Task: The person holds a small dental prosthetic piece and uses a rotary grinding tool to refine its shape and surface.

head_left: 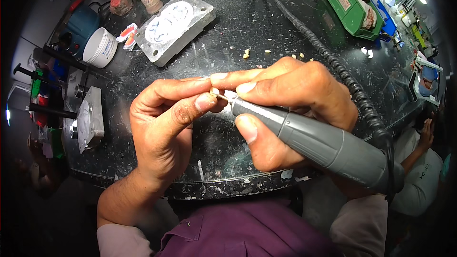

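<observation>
My left hand (162, 112) is closed, pinching a tiny cream-coloured tooth-like piece (214, 91) between thumb and fingertips. Wrapped round a grey rotary handpiece (319, 145), my right hand (304, 85) slants the tool so its tip points left at the piece. The slim bur at the tip meets the piece or sits very close to it; fingers partly hide the spot. The fingertips of both hands touch each other above the tool tip. Beyond them, several small yellowish tooth-like bits (246, 54) lie on the black table (219, 154).
A black coiled cord (350, 78) runs along the right of the handpiece. Far left are a metal flask half (202, 16), a red-and-white denture (127, 34), a white tub (101, 47) and a bottle (149, 1). Green bins (340, 9) stand far right. A person's hand (426, 133) shows at right.
</observation>
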A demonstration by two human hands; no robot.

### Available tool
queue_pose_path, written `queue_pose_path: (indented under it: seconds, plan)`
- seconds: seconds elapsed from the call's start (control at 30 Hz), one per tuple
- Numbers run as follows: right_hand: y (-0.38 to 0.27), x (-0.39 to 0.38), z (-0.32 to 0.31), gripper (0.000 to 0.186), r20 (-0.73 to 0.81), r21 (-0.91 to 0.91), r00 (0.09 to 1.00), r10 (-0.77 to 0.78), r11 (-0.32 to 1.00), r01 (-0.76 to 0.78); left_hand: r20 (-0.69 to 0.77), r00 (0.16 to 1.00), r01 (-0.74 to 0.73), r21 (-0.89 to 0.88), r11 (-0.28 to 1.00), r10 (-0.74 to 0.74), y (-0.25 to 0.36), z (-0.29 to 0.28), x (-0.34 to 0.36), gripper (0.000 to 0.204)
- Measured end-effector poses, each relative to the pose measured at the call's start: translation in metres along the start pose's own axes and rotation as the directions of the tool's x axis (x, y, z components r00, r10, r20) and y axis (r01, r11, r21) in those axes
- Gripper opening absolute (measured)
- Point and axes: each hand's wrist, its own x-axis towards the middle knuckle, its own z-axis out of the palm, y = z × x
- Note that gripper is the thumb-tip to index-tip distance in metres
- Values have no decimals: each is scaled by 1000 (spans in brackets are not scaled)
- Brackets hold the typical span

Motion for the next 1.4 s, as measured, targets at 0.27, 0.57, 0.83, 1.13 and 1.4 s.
queue_pose_path:
  seconds: [0.27,0.57,0.83,1.13,1.4]
  plan:
    - [2,2,1,29,51,-59,999,-9,998,12,-15,1000,9,-1,1000,-9,2,0,0,12]
    - [1,-2,1,27,37,-74,998,40,997,-37,-10,1000,-7,13,1000,7,1,0,1,12]
    - [1,1,-1,25,63,-64,997,38,997,-34,13,999,36,35,999,-36,2,-2,0,14]
    - [0,1,-1,24,32,-54,997,67,996,-65,-4,1000,14,26,1000,-14,0,-4,1,14]
    - [0,-1,0,23,-10,-3,997,72,997,-72,3,1000,21,53,998,-21,0,-6,0,14]
